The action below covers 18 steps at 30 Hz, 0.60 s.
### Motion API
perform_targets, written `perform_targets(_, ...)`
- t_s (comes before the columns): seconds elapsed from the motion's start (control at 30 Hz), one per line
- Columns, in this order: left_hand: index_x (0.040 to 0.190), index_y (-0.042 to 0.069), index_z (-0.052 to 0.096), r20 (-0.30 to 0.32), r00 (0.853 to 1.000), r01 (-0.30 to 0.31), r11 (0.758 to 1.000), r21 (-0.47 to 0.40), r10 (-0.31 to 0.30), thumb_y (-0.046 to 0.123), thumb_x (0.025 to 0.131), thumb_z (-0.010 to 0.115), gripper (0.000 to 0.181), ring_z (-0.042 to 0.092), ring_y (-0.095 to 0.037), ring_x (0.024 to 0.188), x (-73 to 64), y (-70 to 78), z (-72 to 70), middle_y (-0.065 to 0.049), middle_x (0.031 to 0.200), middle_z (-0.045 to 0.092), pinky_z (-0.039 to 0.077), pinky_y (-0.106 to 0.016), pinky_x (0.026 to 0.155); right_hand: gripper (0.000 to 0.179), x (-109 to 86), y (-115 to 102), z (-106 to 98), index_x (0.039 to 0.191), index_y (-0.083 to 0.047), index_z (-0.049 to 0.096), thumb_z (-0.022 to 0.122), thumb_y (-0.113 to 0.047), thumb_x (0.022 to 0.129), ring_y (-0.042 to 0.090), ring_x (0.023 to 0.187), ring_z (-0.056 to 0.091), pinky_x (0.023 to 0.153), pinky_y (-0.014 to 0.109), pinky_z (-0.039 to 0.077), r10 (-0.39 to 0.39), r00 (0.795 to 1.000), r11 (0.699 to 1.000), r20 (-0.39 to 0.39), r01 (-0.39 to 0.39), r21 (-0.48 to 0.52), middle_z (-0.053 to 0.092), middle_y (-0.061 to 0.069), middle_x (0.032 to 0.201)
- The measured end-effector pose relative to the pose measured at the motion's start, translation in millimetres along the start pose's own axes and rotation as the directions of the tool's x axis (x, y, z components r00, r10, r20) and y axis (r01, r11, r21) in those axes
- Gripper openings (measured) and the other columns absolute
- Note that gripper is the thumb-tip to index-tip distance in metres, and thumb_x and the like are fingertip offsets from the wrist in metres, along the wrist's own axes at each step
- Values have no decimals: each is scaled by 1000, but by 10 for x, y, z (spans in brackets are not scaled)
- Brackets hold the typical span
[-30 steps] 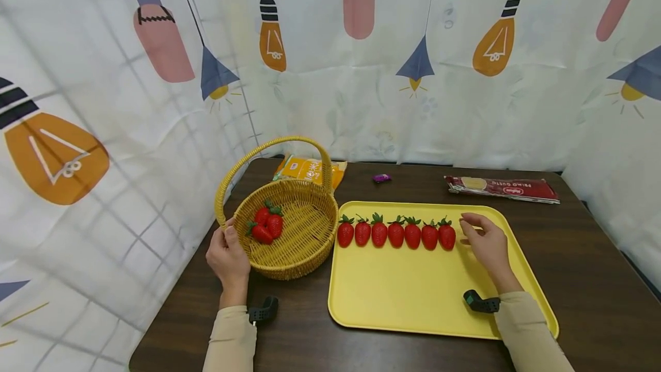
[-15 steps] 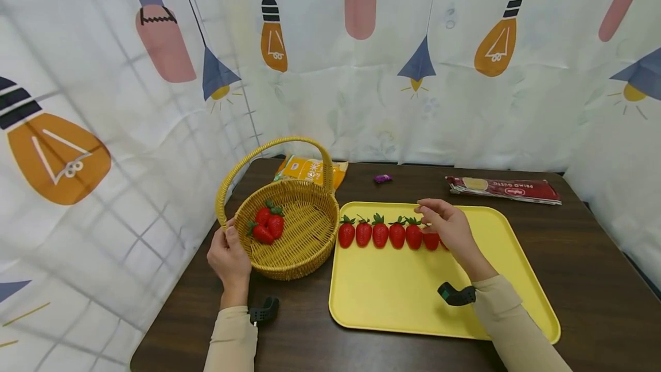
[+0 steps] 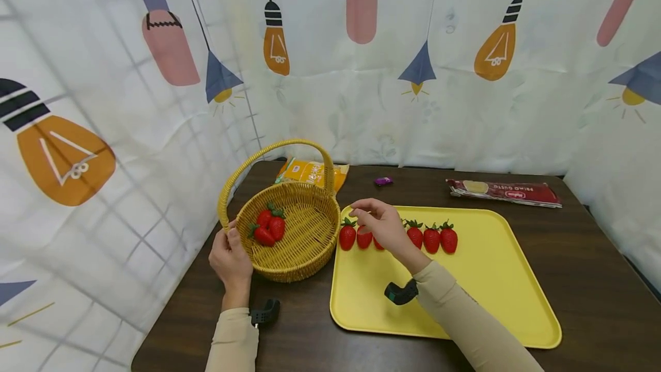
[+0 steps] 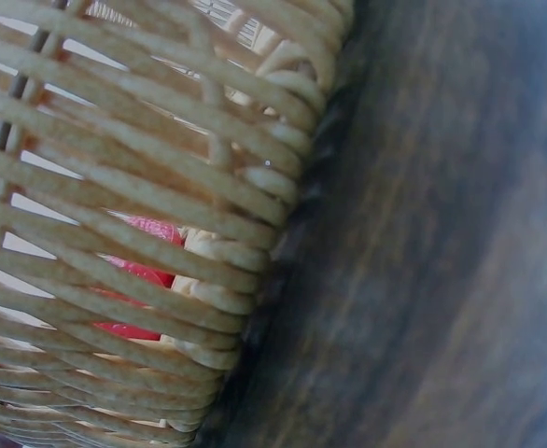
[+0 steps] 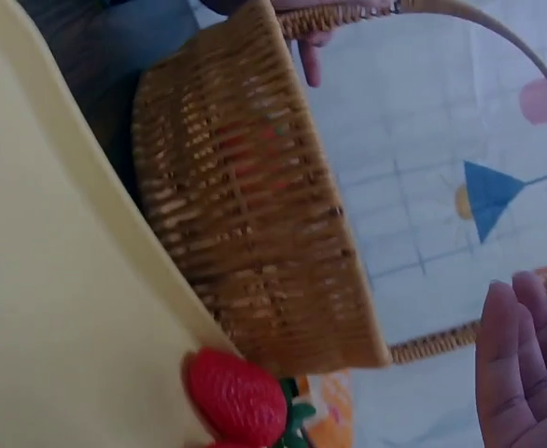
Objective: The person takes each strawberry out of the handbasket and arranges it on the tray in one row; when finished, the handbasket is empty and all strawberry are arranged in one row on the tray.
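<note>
My left hand point(image 3: 230, 258) grips the yellow wicker basket point(image 3: 294, 271) at its left side, by the foot of the handle. Three strawberries point(image 3: 277, 227) lie inside against the basket's left wall, and red shows through the weave in the left wrist view. Over the left part of the yellow tray point(image 3: 403, 297), my right hand point(image 3: 381, 225) hovers with loosely bent fingers and nothing between them. It partly covers the row of strawberries point(image 3: 448, 240) along the tray's far side. The leftmost strawberry point(image 5: 238, 397) lies by the tray rim, close to the basket.
Behind the basket lies an orange and yellow packet point(image 3: 310, 172). A small purple wrapped piece point(image 3: 383, 181) and a long red packet point(image 3: 503, 191) sit along the back of the dark wooden table point(image 3: 299, 326). A printed curtain point(image 3: 330, 102) hangs behind.
My right hand has swept left across the tray, from beside the row's right end to above its left end. The left hand keeps its grip on the basket.
</note>
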<state>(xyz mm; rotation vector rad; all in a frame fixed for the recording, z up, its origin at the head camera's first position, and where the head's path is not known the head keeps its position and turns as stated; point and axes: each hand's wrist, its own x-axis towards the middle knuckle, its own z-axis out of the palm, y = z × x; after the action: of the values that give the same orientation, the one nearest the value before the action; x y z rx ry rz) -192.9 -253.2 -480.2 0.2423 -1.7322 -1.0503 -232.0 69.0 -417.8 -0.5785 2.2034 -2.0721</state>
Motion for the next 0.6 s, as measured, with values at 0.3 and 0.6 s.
perform_targets(0.3, 89, -7, 70, 9, 1000, -9, 1000, -15, 9, 56, 98, 45, 68, 37, 5, 58, 1, 5, 3, -18, 102, 72, 25, -19, 56, 25, 137, 33, 535, 117, 3, 64, 57, -11, 99, 17, 78, 61, 73, 48, 55, -25, 995, 999, 96, 21, 46, 66, 19, 109)
perform_targets(0.6, 100, -4, 73, 0, 1000, -3, 1000, -8, 3, 55, 98, 45, 64, 38, 5, 61, -1, 11, 0, -21, 96, 70, 27, -24, 59, 30, 245, 4, 969, 117, -1, 66, 62, -22, 96, 25, 92, 60, 76, 39, 56, 94, 966, 977, 243, -137, 166, 66, 7, 107)
